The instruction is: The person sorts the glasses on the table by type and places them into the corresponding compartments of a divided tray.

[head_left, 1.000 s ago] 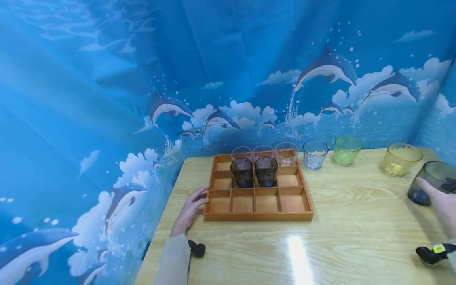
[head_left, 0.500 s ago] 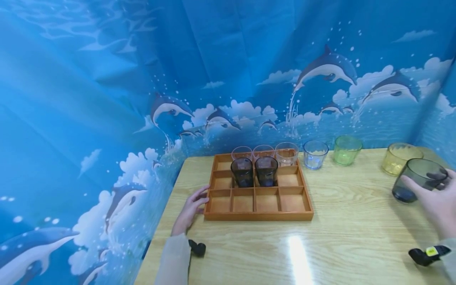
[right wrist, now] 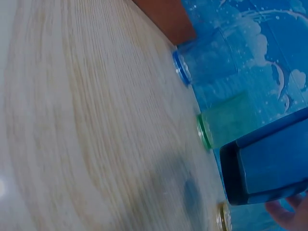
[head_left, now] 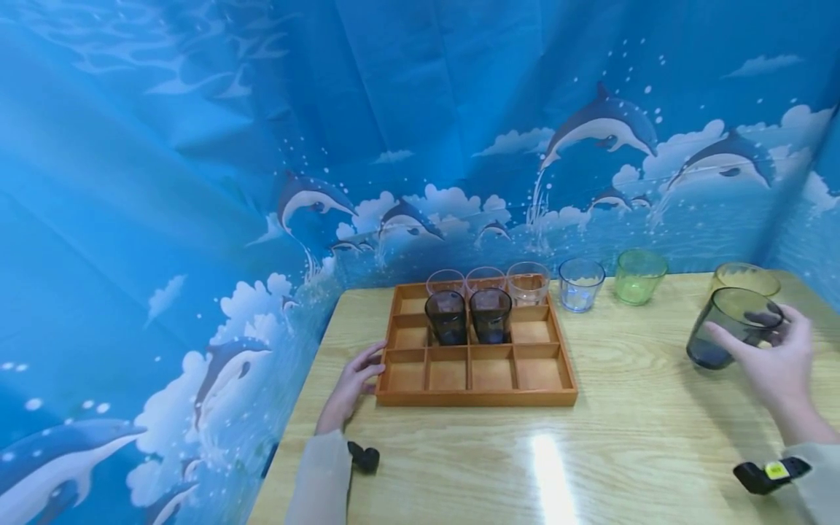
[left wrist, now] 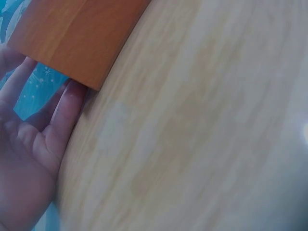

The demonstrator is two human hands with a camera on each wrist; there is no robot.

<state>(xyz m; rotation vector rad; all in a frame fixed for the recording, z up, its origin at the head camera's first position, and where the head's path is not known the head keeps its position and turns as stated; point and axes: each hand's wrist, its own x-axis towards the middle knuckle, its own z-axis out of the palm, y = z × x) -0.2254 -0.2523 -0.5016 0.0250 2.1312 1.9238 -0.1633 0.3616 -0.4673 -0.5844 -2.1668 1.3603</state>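
Gripping a dark glass [head_left: 731, 316], right fingers [head_left: 796, 321] curl; relaxed left fingers [left wrist: 67, 109] touch the tray [head_left: 475, 399].

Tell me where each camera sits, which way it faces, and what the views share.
Head: worn on the head, facing forward and down at the wooden tray and table; left hand, right hand and sleeves show.
Left wrist: on that wrist, looking past the left hand at a tray corner and tabletop.
Right wrist: on that wrist, looking across the table toward the blue glass and green glass; fingertips show beside the held dark glass.
Shared: head and right wrist both show these three glasses.
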